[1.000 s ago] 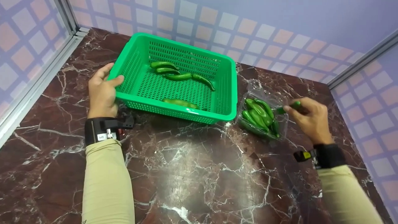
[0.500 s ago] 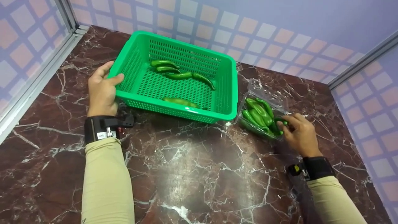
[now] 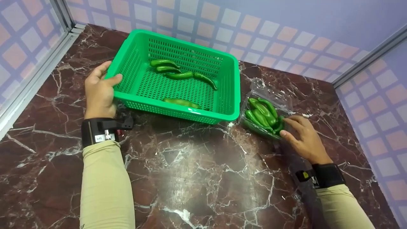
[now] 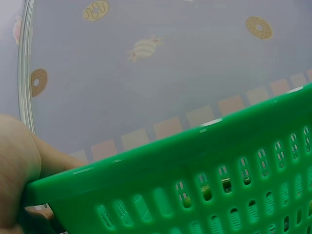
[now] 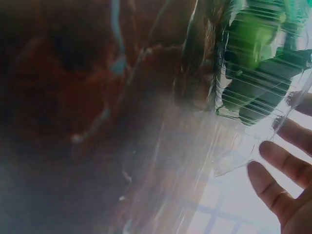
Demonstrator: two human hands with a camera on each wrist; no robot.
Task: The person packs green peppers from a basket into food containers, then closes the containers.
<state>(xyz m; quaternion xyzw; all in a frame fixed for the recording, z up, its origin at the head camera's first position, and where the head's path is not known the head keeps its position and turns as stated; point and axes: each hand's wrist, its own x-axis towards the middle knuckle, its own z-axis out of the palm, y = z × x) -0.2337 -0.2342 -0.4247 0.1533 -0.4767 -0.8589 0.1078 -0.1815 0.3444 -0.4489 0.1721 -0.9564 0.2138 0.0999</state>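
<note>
My left hand (image 3: 100, 92) grips the left rim of a green plastic basket (image 3: 228, 86), thumb over the edge. In the left wrist view that hand (image 4: 17, 165) holds the basket's corner (image 4: 165, 151). Several green chili peppers (image 3: 179, 75) lie on the basket floor. To the right stands a clear plastic box (image 3: 270, 90) with its lid folded back, filled with green chili peppers (image 3: 262, 114). My right hand (image 3: 305, 140) is at the box's right end, fingers apart. In the right wrist view its loosely spread fingers (image 5: 285, 161) are beside the clear wall; contact is uncertain.
The brown marbled tabletop (image 3: 203, 184) stretches in front of the basket and box. A tiled-pattern wall (image 3: 251, 22) rises close behind them. Metal frame strips (image 3: 38, 86) edge the left side, with another wall (image 3: 378, 121) at the right.
My right hand has carried a chili pepper left to the box, lowered it in at the right end and let go. The left hand keeps its hold on the basket.
</note>
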